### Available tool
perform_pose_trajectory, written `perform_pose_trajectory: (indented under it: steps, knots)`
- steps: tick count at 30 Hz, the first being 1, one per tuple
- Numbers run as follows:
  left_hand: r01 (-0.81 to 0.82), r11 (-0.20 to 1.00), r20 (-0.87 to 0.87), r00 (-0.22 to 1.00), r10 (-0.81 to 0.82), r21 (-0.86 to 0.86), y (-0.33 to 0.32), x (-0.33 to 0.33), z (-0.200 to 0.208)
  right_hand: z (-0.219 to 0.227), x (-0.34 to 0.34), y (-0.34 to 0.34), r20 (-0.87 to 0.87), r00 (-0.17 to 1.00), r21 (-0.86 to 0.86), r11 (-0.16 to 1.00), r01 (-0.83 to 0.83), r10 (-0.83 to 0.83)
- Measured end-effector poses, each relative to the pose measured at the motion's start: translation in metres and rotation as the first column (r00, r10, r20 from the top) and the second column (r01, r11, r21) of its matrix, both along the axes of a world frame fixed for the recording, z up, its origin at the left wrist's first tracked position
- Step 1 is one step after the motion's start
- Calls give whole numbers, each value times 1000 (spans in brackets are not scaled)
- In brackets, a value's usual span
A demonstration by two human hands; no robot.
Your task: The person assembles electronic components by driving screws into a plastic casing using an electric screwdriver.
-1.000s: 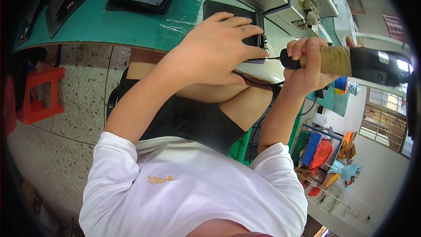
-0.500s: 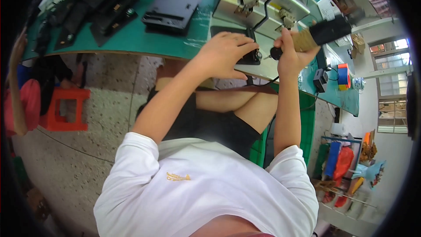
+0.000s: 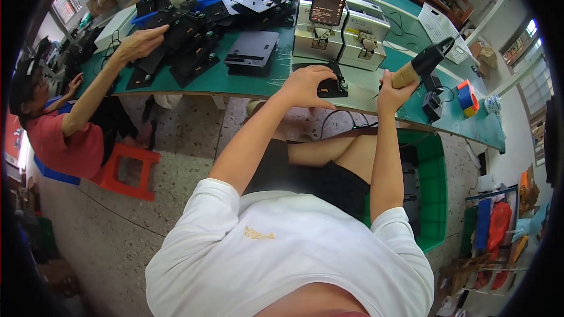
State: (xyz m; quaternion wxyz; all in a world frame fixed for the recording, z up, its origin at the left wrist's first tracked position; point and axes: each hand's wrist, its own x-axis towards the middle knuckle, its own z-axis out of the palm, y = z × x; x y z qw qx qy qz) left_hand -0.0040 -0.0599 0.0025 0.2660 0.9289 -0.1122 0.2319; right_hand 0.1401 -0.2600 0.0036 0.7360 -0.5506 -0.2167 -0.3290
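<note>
Right at the near edge of the green bench point(image 3: 247, 85), the left hand point(image 3: 305, 85) lies over a small black part point(image 3: 330, 88) — fingers curled on its left side, pressing it down. Beside it, the right hand point(image 3: 392, 91) is clenched around a tan-handled screwdriver point(image 3: 424, 63) — its black body angled up and away from the part.
</note>
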Motion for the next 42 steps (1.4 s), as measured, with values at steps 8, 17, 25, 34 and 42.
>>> perform_pose_trajectory:
  steps: [8, 17, 25, 34, 42]
  knots:
    - [-97, 964, 90, 993, 76, 248, -12, -19, -8, -23, 29, -14, -343, 923, -9, 982, -187, 173]
    - [-272, 951, 172, 954, 246, 147, -23, -92, 12, -18, 24, -14, -348, 923, -70, 978, -197, 161]
    - [-502, 853, 498, 782, 375, 146, 13, -88, 92, -19, 27, -17, -328, 938, -58, 989, -134, 108]
    - [-675, 552, -78, 596, 799, 490, 57, -25, 75, -30, 25, -13, -321, 945, -208, 978, -3, -66]
    - [-702, 518, -30, 579, 814, 489, 61, -5, 49, -23, 21, -11, -307, 951, -182, 983, -20, -38]
